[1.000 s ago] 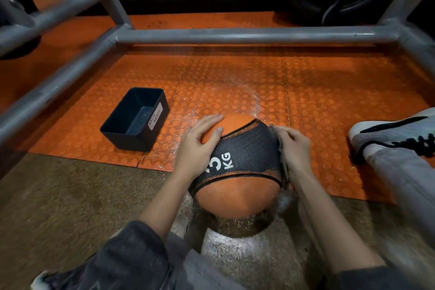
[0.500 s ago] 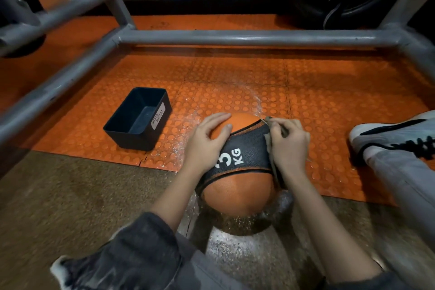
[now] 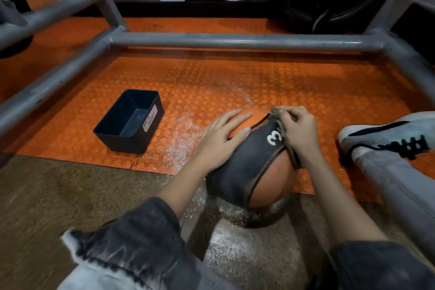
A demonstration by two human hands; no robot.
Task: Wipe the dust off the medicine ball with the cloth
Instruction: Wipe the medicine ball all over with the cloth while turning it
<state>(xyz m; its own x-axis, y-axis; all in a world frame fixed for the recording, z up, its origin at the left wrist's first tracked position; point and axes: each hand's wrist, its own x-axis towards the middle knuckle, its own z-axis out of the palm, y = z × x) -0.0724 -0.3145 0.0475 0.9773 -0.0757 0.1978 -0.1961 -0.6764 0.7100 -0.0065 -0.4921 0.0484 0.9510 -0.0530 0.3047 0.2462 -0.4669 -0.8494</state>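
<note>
An orange and black medicine ball (image 3: 254, 172) marked "3" sits on the floor at the near edge of the orange mat. My left hand (image 3: 219, 139) lies flat on its upper left side with straight fingers. My right hand (image 3: 297, 132) grips a brownish cloth (image 3: 286, 139) and presses it against the ball's upper right, over the black band. Most of the cloth is hidden under that hand. White dust speckles the mat and the floor around the ball.
A dark bin (image 3: 130, 120) labelled "waste basket" stands on the studded orange mat (image 3: 235, 77) to the ball's left. A grey tube frame (image 3: 235, 41) rings the mat. A white shoe and grey trouser leg (image 3: 386, 141) lie at right. My knees fill the bottom.
The ball has rolled, turning the black band and its "3" up and to the right. My right hand slid with the cloth from the ball's right side to its top.
</note>
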